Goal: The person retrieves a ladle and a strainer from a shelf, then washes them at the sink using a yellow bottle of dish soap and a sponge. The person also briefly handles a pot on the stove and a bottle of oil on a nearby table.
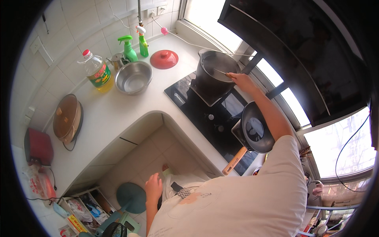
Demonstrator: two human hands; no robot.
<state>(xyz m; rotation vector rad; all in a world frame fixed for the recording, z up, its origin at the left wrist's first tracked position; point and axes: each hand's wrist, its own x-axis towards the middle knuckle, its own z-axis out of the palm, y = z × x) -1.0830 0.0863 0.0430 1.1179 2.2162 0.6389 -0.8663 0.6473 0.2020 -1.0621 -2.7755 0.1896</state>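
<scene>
My right hand [241,82] is shut on the wooden handle of a utensil [225,73]. The utensil's metal shaft reaches down into a tall dark pot [204,72], and its lower end is hidden. Haze hangs over the pot's mouth. Beneath the pot is the far burner of a black glass gas hob [194,108]. A dark wok [265,142] with a wooden handle [234,160] sits on the nearer burner, partly behind my right arm. My left hand [154,186] hangs low beside my body above the floor, fingers loosely bent and slightly apart, with nothing visible in it.
A red lid [164,60], steel basin [133,78], oil bottle [99,74] and spray bottles [129,50] stand on the white counter [118,108]. A lidded electric pan [66,118] sits further left. The range hood [284,56] overhangs the hob. A fan [114,228] stands low.
</scene>
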